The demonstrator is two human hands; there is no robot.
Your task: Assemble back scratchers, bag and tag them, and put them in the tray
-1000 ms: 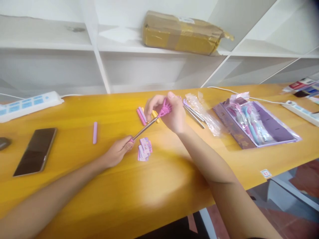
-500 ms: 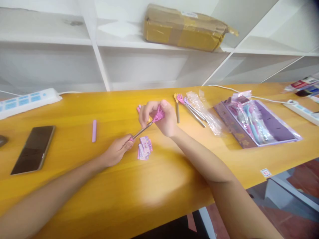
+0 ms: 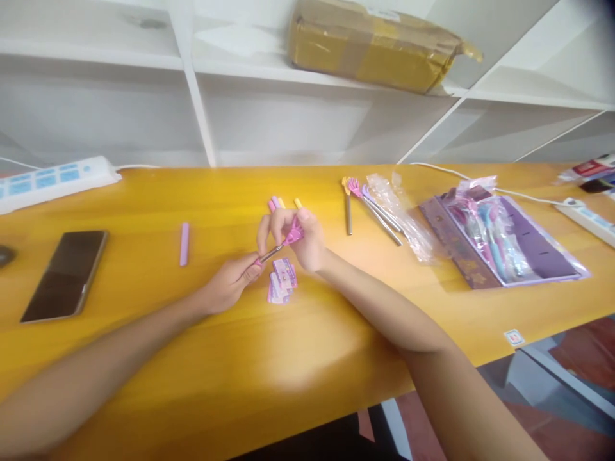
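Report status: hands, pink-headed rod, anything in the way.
Left hand gripping pink-headed rod by one end. Right hand curled at its head, grip unclear. Cards on table nearby; no obstruction seen.

Two hands (image 3: 229,283), four unwrapped rods (image 3: 291,236) — one phone (image 3: 65,275), one parcel (image 3: 375,48)

the scratcher (image 3: 292,235) pairs a pink head of smooth plastic with a shiny metal shaft, and the loose scratchers (image 3: 382,220) show the same bright metal. the worktop (image 3: 307,333) looks like varnished wood, glossy where light pools. the lilac tube (image 3: 184,244) seems matt plastic; the cards (image 3: 281,282), printed paper. the phone (image 3: 67,274) has a dark, glassy face. clear, crinkled plastic makes the bag (image 3: 398,214), while shiny tape covers the cardboard parcel (image 3: 372,48).
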